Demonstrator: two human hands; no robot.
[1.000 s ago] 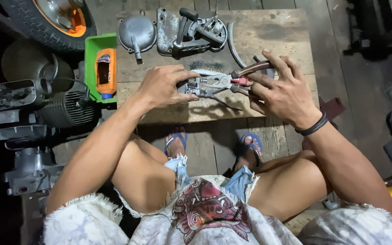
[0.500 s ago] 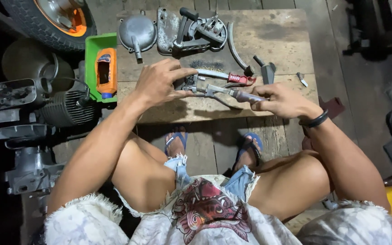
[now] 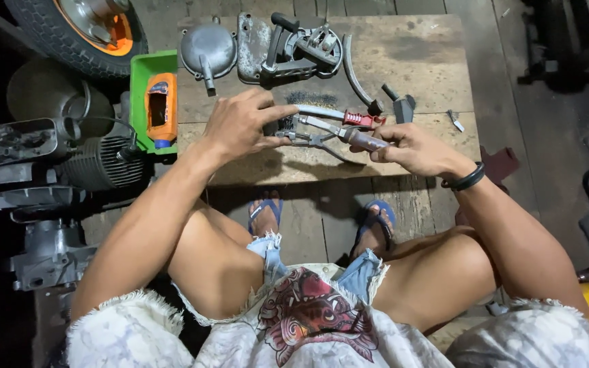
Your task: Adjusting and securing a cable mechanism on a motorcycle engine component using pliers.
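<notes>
Two hands work metal pliers over a low wooden desk (image 3: 431, 48).

Head view: the right hand (image 3: 414, 148) is closed around the dark handle of the long metal pliers with red-sleeved handles (image 3: 335, 128); the left hand (image 3: 240, 126) pinches their jaw end, fingers pressed together on it. Left of the pliers, at the desk's edge, stands a green plastic tray (image 3: 142, 88) holding an orange box-shaped housing (image 3: 161, 109).

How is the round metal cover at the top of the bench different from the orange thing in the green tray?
The round metal cover is dull grey and dome-shaped, with a short spout sticking out; the orange thing is bright and box-like, with a dark window in its top. The cover lies straight on the wooden bench, while the orange thing sits inside the green tray. Neither is touched by a hand.
</notes>
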